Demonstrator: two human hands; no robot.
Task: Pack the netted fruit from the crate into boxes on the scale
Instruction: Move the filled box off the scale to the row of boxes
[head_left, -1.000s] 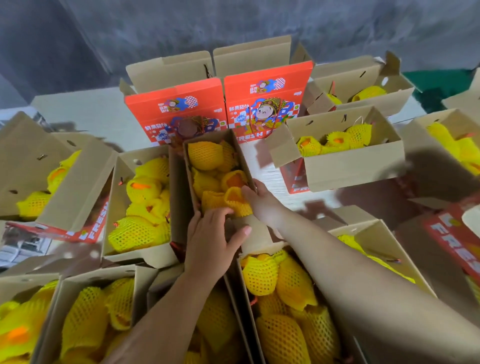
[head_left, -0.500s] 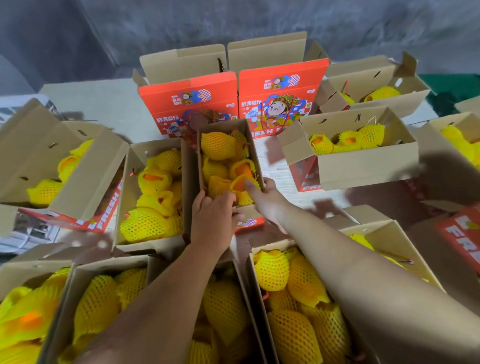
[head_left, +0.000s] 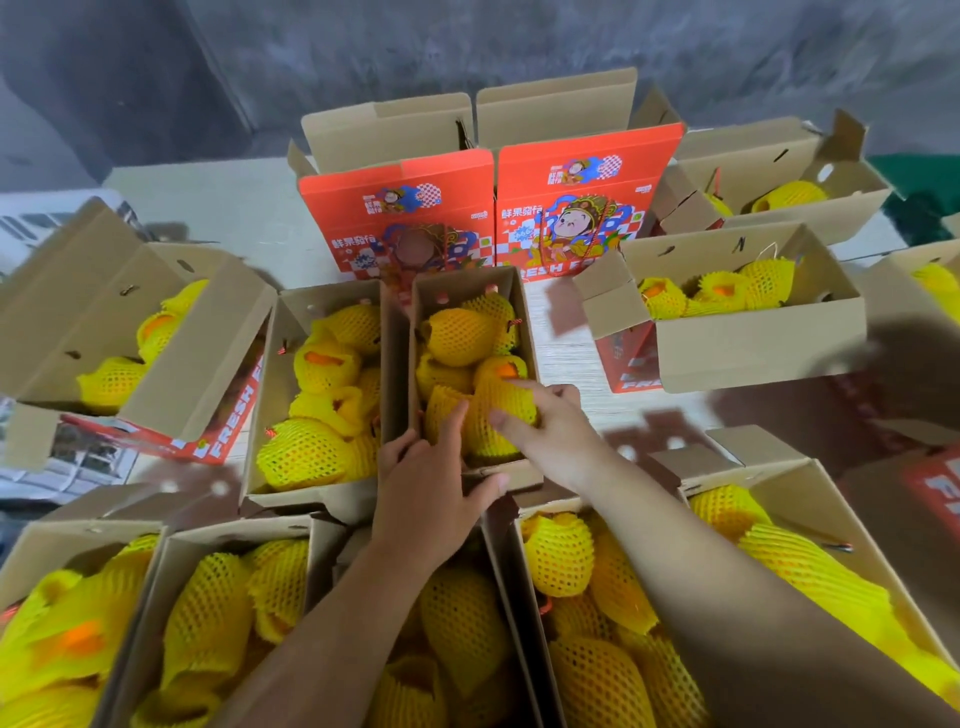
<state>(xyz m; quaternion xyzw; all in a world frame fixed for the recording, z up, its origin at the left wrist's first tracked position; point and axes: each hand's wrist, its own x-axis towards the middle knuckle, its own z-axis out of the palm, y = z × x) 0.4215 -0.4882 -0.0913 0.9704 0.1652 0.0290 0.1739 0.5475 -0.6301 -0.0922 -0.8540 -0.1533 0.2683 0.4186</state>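
A narrow open cardboard box (head_left: 525, 332) stands in the middle, holding several fruits in yellow foam net. My right hand (head_left: 553, 431) reaches in from the right, its thumb and straight index finger lying on the nearest netted fruit (head_left: 501, 410) in that box. My left hand (head_left: 431, 483) rests over the box's near left corner, with its fingers stretched onto the fruit and its thumb spread along the near wall. No scale shows under the box.
Open boxes of netted fruit surround it: one touching on the left (head_left: 270, 395), several along the near edge (head_left: 810, 493), others at left (head_left: 197, 358) and right (head_left: 753, 353). Two red printed boxes (head_left: 587, 171) stand upright behind. Pale tabletop (head_left: 566, 353) shows between them.
My right hand has pushed the fruit lower into the middle box and its fingers have straightened over it. My left hand slid forward over the near edge. The view moved closer.
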